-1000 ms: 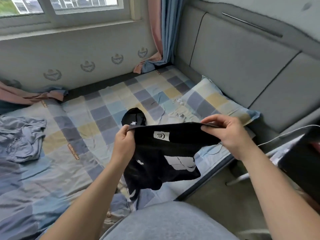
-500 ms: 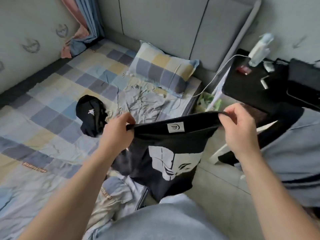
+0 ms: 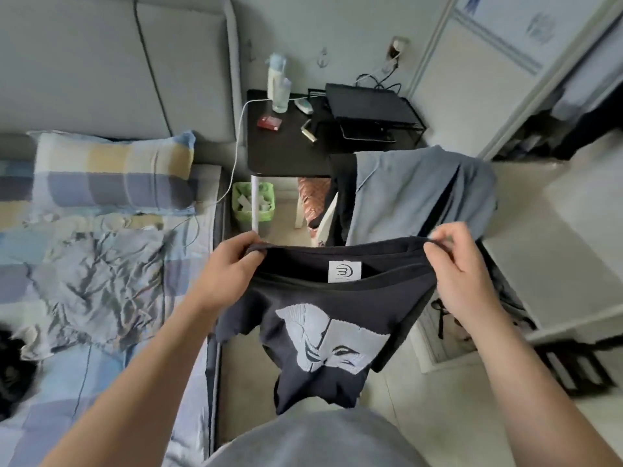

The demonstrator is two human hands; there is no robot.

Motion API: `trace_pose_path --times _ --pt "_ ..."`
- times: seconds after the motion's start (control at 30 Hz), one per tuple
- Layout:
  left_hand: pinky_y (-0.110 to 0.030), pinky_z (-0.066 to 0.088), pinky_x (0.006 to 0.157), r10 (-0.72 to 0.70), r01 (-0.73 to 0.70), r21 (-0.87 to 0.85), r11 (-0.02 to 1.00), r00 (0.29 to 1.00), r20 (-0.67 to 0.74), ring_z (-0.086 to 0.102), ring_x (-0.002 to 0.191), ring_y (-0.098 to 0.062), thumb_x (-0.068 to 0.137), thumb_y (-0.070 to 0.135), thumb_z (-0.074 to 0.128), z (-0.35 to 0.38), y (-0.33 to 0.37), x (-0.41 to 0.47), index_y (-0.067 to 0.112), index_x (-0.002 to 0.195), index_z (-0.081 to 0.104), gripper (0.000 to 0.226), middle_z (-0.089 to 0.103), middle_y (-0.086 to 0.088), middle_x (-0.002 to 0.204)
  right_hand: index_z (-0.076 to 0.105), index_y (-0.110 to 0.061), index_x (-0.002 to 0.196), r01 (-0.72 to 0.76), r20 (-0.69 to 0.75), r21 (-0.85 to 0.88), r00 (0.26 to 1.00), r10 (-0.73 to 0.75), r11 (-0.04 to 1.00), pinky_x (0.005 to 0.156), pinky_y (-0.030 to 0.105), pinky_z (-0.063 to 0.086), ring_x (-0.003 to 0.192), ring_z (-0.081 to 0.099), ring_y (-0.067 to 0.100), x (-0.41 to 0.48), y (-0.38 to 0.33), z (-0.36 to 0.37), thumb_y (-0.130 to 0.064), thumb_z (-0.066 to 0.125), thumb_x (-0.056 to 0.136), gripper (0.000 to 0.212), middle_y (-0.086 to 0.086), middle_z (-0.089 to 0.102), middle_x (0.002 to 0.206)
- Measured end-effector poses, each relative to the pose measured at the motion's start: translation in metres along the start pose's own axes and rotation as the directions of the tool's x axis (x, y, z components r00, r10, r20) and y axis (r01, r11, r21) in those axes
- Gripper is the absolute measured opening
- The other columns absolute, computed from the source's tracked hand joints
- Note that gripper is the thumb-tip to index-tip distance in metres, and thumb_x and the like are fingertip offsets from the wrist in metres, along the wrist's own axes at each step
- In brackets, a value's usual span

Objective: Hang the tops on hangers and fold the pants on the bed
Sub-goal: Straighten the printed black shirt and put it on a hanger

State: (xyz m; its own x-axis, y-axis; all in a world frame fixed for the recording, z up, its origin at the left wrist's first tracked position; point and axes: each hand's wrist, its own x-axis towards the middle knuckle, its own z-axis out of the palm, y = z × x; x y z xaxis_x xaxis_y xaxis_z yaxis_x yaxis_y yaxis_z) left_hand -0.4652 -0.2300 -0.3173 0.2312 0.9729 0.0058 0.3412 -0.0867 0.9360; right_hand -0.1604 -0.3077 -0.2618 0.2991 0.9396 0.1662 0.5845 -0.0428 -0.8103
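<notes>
I hold a black T-shirt (image 3: 323, 335) with a white face print stretched between both hands, over the floor beside the bed (image 3: 101, 372). My left hand (image 3: 229, 267) grips the left side of its collar. My right hand (image 3: 455, 267) pinches the right side. A white label shows inside the neck. A blue-grey garment (image 3: 421, 193) hangs over something just beyond the shirt. On the bed lies a crumpled grey garment (image 3: 97, 291), and a black garment (image 3: 13, 372) sits at the left edge. No hanger is in view.
A checked pillow (image 3: 114, 173) lies at the bed's head. A black side table (image 3: 286, 143) carries a bottle, a red box and a black rack. A green bin (image 3: 253, 207) stands under it. A white cable runs from table to bed. A wardrobe stands at right.
My view has swung right, from the bed and window to the side table and floor. Both hands kept hold of the black T-shirt and carried it off the bed's edge.
</notes>
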Motion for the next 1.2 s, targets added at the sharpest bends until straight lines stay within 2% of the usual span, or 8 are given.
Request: trace_pose_path --times 0.07,0.13,0.27,0.37,0.57,0.87,1.1,1.2 --pt "-0.035 0.029 0.062 0.063 -0.061 -0.023 0.998 0.996 0.064 0.035 0.063 -0.012 0.084 0.025 0.05 0.035 0.016 0.026 0.007 0.074 0.046 0.02 0.038 0.01 0.062 0.059 -0.025 0.097 -0.051 -0.048 0.026 0.997 0.052 0.998 0.078 0.012 0.043 0.086 0.059 -0.004 0.003 0.016 -0.032 -0.005 0.051 0.1 0.022 -0.012 0.066 0.094" --pt "-0.031 0.031 0.064 0.134 -0.129 -0.054 0.99 0.984 0.121 0.036 0.066 -0.01 0.089 0.028 0.052 0.072 0.037 0.05 0.017 0.074 0.049 0.019 0.039 0.012 0.065 0.065 -0.035 0.088 -0.116 -0.09 0.03 0.989 0.118 0.993 0.072 0.008 0.044 0.08 0.061 -0.011 0.009 0.033 -0.065 -0.007 0.055 0.099 0.032 -0.016 0.068 0.083" --pt "-0.03 0.033 0.066 0.249 -0.243 -0.055 0.968 0.944 0.216 0.038 0.067 -0.01 0.093 0.031 0.048 0.15 0.085 0.095 0.028 0.072 0.049 0.021 0.041 0.011 0.067 0.067 -0.031 0.082 -0.209 -0.165 0.02 0.964 0.209 0.978 0.076 0.043 0.053 0.075 0.06 0.012 0.027 0.078 -0.132 -0.021 0.06 0.097 0.02 0.004 0.064 0.078" --pt "-0.032 0.034 0.066 0.279 -0.268 -0.078 0.96 0.917 0.285 0.038 0.066 -0.01 0.096 0.032 0.047 0.212 0.116 0.13 0.011 0.078 0.047 0.028 0.039 0.006 0.067 0.063 -0.018 0.082 -0.238 -0.244 0.04 0.94 0.24 0.97 0.066 0.024 0.043 0.07 0.052 0.014 0.045 0.107 -0.181 -0.026 0.057 0.099 0.02 0.013 0.055 0.076" --pt "-0.028 0.04 0.071 0.37 -0.357 -0.098 0.929 0.881 0.295 0.047 0.07 -0.007 0.106 0.02 0.045 0.329 0.191 0.192 0.008 0.084 0.053 0.026 0.05 -0.002 0.069 0.043 -0.003 0.071 -0.196 -0.422 -0.048 0.893 0.158 0.98 0.053 0.02 0.026 0.056 0.034 0.006 0.088 0.139 -0.279 -0.024 0.05 0.103 0.038 -0.01 0.032 0.059" --pt "-0.021 0.03 0.055 0.567 -0.524 -0.22 0.823 0.777 0.274 0.034 0.057 -0.004 0.105 0.025 0.046 0.441 0.327 0.284 0.01 0.073 0.038 0.036 0.036 0.016 0.057 0.048 0.0 0.075 -0.136 -0.653 -0.145 0.758 0.009 0.98 0.055 0.023 0.028 0.059 0.035 0.009 0.159 0.13 -0.401 -0.023 0.05 0.102 0.036 0.0 0.037 0.064" --pt "-0.032 0.037 0.062 0.683 -0.6 -0.334 0.727 0.683 0.259 0.045 0.06 -0.008 0.104 0.032 0.046 0.494 0.435 0.373 0.009 0.076 0.048 0.036 0.046 0.008 0.063 0.053 -0.008 0.073 -0.124 -0.777 -0.232 0.62 -0.107 0.965 0.055 0.02 0.033 0.059 0.039 0.006 0.232 0.102 -0.464 -0.026 0.049 0.102 0.035 -0.007 0.042 0.062" --pt "-0.019 0.039 0.058 0.744 -0.635 -0.396 0.664 0.616 0.259 0.045 0.057 0.0 0.105 0.03 0.046 0.51 0.485 0.409 0.006 0.079 0.052 0.036 0.049 0.005 0.066 0.054 -0.001 0.078 -0.12 -0.817 -0.272 0.553 -0.163 0.955 0.056 0.022 0.034 0.062 0.04 0.008 0.267 0.086 -0.488 -0.026 0.049 0.103 0.035 -0.001 0.045 0.066"
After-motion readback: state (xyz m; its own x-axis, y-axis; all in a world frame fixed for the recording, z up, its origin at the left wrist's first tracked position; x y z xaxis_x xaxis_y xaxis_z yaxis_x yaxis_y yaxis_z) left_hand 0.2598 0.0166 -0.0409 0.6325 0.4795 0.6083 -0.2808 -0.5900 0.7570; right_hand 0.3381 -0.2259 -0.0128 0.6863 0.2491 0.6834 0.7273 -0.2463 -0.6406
